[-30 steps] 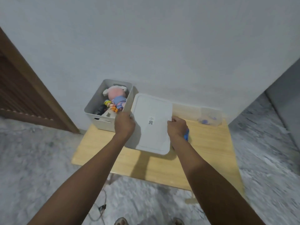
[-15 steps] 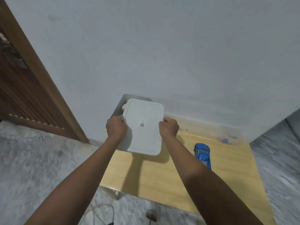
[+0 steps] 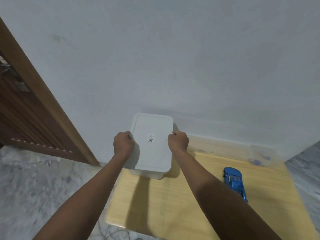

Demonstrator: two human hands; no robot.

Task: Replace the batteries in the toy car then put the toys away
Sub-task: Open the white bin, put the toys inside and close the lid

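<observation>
Both arms reach forward: the left hand (image 3: 124, 144) and right hand (image 3: 178, 140), fingers curled, grip opposite edges of the white lid (image 3: 153, 153) over the bin (image 3: 149, 174).

Home: wooden door (image 3: 26, 108), marble floor (image 3: 34, 184)

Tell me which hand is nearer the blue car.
Right. The right hand grips the right edge of the lid, on the side facing the car. The left hand grips the lid's left edge, farther from it.
</observation>
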